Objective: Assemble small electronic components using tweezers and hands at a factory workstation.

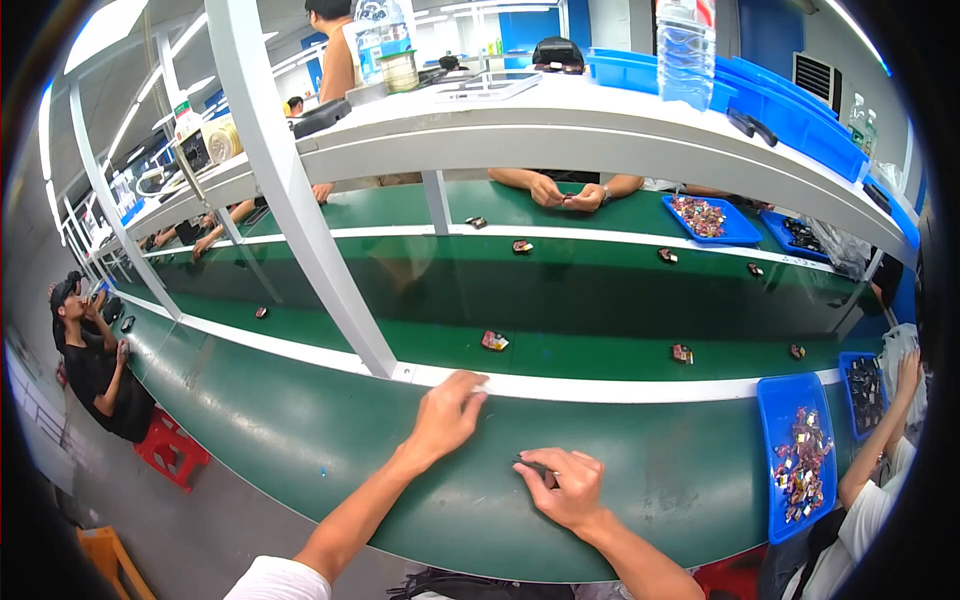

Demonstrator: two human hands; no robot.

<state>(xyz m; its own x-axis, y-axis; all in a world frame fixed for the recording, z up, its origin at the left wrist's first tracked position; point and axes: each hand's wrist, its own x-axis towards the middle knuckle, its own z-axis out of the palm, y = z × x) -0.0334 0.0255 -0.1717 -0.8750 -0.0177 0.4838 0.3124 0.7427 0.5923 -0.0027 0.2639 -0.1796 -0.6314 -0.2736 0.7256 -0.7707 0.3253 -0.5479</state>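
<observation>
My left hand (450,410) is over the near edge of the white rail (600,392). Its fingers are bent, with a small gap between thumb and forefinger and nothing visible in it. Just beyond, on the green conveyor belt (420,335), lies a small part with red and white on it (494,341). To the right and nearer, my right hand (568,487) hovers low over the green worktop (660,450). Thumb and forefinger pinch a small dark part (530,464), mostly covered by the fingers.
A blue tray (764,430) of small colourful parts stands on the right, beside another tray (848,362) of black pieces and a co-worker's arm (890,430). A white post (300,200) rises ahead on the left. Across the belt, another person's hands (568,195) work under a shelf (560,145).
</observation>
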